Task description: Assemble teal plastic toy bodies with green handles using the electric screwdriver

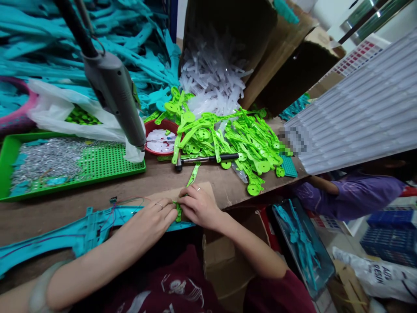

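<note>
Close together at the bench edge, my left hand [160,213] and my right hand [200,208] pinch a small bright green plastic part [178,213] between them. Its lower end shows below the fingertips; the rest is covered by them. Under my hands lies a long turquoise plastic shell [83,234], reaching off to the left. Thin wires [112,213] run along the shell, and a tiny dark component [113,200] sits at their end. A piece of cardboard [206,191] lies beneath my right hand. Just beyond it rests a loose green plastic arm [194,174].
An electric screwdriver [114,95] hangs over a green tray [107,161] of screws. Beyond are a red bowl [163,152], a hammer [208,160], piled green parts [247,139] and a box of clear strips [215,69]. A co-worker's purple sleeve [348,195] shows at right.
</note>
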